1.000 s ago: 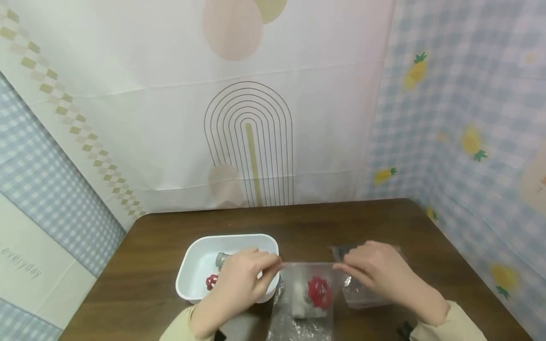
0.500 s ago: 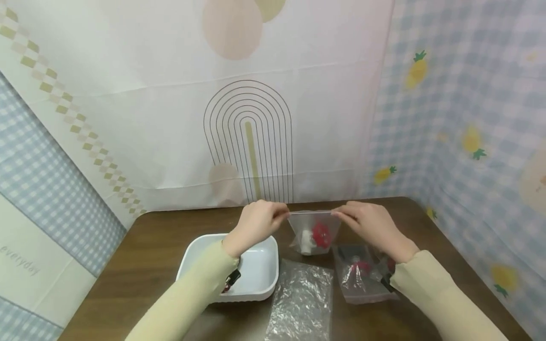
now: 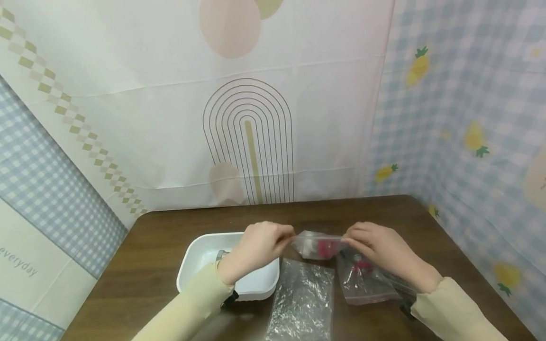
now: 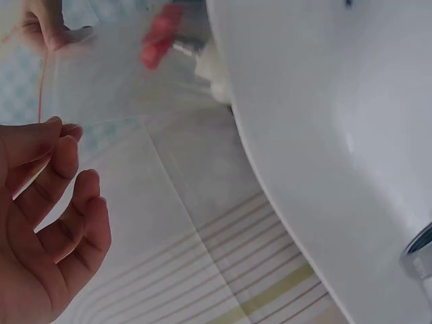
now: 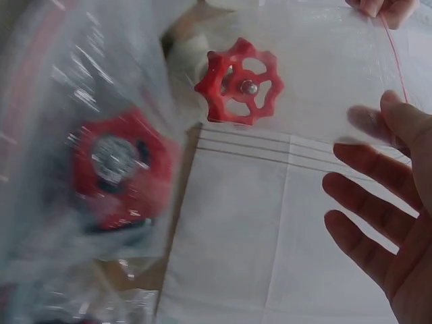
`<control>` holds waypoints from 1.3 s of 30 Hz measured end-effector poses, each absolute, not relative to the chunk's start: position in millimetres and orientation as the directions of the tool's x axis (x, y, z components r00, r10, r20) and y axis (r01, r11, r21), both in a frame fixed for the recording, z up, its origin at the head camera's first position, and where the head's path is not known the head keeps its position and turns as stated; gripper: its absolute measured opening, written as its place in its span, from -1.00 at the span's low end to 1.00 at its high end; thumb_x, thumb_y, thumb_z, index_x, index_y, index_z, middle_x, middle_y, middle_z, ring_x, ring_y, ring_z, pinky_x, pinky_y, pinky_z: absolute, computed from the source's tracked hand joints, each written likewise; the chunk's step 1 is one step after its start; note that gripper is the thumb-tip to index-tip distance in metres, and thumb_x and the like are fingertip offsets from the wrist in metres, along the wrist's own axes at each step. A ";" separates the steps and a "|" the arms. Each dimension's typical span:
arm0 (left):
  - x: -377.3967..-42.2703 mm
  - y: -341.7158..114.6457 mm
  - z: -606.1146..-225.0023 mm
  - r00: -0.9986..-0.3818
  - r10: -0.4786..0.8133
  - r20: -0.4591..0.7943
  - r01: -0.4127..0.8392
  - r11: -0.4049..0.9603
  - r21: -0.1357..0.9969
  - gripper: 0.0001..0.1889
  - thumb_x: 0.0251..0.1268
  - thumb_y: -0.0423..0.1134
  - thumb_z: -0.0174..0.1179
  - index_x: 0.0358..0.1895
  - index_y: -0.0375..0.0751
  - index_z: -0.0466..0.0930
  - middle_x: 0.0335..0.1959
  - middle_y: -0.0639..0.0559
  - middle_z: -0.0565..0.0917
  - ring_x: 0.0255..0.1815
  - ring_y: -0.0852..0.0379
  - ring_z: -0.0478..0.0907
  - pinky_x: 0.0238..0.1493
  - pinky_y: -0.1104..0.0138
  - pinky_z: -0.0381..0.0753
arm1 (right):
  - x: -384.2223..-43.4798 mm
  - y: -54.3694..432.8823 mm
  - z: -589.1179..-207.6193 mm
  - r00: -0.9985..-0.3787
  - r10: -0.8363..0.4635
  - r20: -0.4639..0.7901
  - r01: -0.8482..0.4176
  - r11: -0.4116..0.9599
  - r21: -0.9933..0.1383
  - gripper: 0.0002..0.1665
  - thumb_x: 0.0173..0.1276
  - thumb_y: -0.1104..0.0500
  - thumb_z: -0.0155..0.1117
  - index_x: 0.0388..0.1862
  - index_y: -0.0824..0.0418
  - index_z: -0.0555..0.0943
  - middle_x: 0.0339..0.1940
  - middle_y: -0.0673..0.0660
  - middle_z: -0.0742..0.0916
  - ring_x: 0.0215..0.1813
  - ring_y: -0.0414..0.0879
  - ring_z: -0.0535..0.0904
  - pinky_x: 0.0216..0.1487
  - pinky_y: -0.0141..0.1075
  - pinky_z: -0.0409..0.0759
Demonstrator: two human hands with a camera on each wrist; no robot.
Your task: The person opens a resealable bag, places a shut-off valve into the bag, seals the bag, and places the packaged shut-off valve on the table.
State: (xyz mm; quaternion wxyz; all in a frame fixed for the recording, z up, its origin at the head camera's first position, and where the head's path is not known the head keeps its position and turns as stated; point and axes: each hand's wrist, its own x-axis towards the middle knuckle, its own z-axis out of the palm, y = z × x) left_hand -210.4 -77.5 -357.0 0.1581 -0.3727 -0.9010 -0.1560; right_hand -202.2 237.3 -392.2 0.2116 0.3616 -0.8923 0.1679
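A clear zip bag [image 3: 311, 247] is stretched between my two hands, over the table behind the flat plastic. Inside it is a white valve with a red handwheel [image 5: 243, 84], plain in the right wrist view. My left hand [image 3: 262, 248] pinches one corner of the bag's top edge between thumb and forefinger, and its other fingers are loosely bent in the left wrist view. At the opposite corner my right hand [image 3: 381, 248] pinches the same edge, its other fingers spread away from the plastic. The bag's red seal line runs between both hands.
Left of the bag stands a white basin [image 3: 273, 284] with a grey pipe fitting [image 4: 422, 256] in it, partly behind my left arm. A flat clear bag [image 3: 302, 300] lies at the front. Under my right hand lies another bag [image 3: 368, 286] with a red handwheel inside.
Both hands moved the bag from the front of the table up and away, where it hung upright. Since then they have lowered it, and its top edge now tips toward me.
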 end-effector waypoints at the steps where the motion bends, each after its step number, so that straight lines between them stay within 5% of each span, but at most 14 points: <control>1: -205.5 -77.5 -359.1 -0.662 0.632 0.403 0.731 0.664 0.159 -0.80 0.39 -0.14 0.28 -0.46 0.05 0.58 -0.64 0.29 0.47 -0.65 0.32 0.33 -0.66 0.40 0.34 | -197.8 238.6 -394.9 -0.638 -0.586 0.499 -0.729 0.668 -0.147 -0.86 0.33 0.16 0.42 -0.18 -0.06 0.76 -0.15 -0.24 0.69 -0.15 -0.30 0.64 -0.19 -0.27 0.66; 5: -187.1 -76.6 -370.8 -0.631 0.661 0.405 0.757 0.638 0.138 -0.77 0.35 -0.16 0.31 -0.49 0.02 0.53 -0.68 0.29 0.43 -0.66 0.34 0.29 -0.67 0.47 0.25 | -181.1 242.2 -406.2 -0.587 -0.635 0.503 -0.780 0.609 -0.142 -0.89 0.34 0.14 0.40 -0.22 -0.10 0.75 -0.14 -0.26 0.69 -0.14 -0.31 0.63 -0.13 -0.24 0.67; 13: -148.3 -80.5 -404.2 -0.610 0.691 0.389 0.775 0.622 0.111 -0.86 0.36 -0.08 0.29 -0.41 0.12 0.64 -0.56 0.31 0.62 -0.55 0.34 0.50 -0.58 0.46 0.45 | -152.9 241.0 -438.1 -0.506 -0.678 0.532 -0.837 0.535 -0.114 -0.99 0.28 0.02 0.46 -0.32 -0.14 0.76 -0.21 -0.29 0.68 -0.18 -0.31 0.62 -0.16 -0.45 0.59; 20: -131.6 -83.8 -429.2 -0.535 0.737 0.413 0.808 0.589 -0.007 -0.79 0.26 -0.10 0.35 -0.51 0.13 0.54 -0.55 0.33 0.53 -0.54 0.34 0.48 -0.57 0.47 0.39 | -140.3 233.1 -452.0 -0.534 -0.689 0.490 -0.829 0.539 -0.147 -0.96 0.28 -0.04 0.47 -0.36 -0.19 0.75 -0.20 -0.29 0.66 -0.22 -0.36 0.58 -0.24 -0.48 0.53; 25: -127.9 -83.1 -442.7 -0.470 0.787 0.400 0.838 0.540 -0.077 -0.90 0.20 -0.12 0.38 -0.38 0.09 0.63 -0.25 0.24 0.66 -0.34 0.29 0.59 -0.44 0.48 0.52 | -136.2 229.0 -456.8 -0.551 -0.712 0.435 -0.827 0.536 -0.169 -0.95 0.23 0.00 0.51 -0.35 -0.15 0.77 -0.19 -0.16 0.70 -0.23 -0.28 0.62 -0.28 -0.37 0.61; 30: -127.8 -86.1 -454.6 -0.453 0.851 0.265 0.873 0.484 -0.061 -0.87 0.20 -0.11 0.39 -0.22 0.08 0.65 0.15 0.15 0.66 -0.08 0.23 0.64 -0.22 0.45 0.62 | -131.4 227.5 -456.9 -0.580 -0.729 0.364 -0.812 0.552 -0.188 -0.92 0.33 -0.05 0.42 -0.24 -0.14 0.76 -0.13 -0.16 0.69 -0.17 -0.26 0.62 -0.24 -0.28 0.64; 35: -128.6 -87.6 -458.5 -0.449 0.880 0.155 0.887 0.459 -0.039 -0.93 0.27 -0.07 0.34 -0.26 0.13 0.65 0.14 0.21 0.66 -0.03 0.25 0.63 -0.22 0.47 0.59 | -131.7 214.7 -453.2 -0.601 -0.662 0.448 -0.779 0.611 -0.143 -0.73 0.28 -0.05 0.47 -0.05 -0.10 0.73 -0.04 -0.17 0.69 -0.07 -0.23 0.64 -0.15 -0.22 0.67; 39: -128.6 -88.3 -456.6 -0.462 0.882 0.094 0.887 0.462 0.024 -0.89 0.29 -0.02 0.33 -0.20 0.14 0.66 0.17 0.21 0.64 0.05 0.25 0.60 -0.17 0.44 0.60 | -135.4 199.2 -451.4 -0.622 -0.627 0.470 -0.745 0.658 -0.109 -0.39 0.22 -0.05 0.51 0.27 -0.07 0.62 0.30 0.04 0.61 0.17 -0.02 0.62 0.00 -0.04 0.67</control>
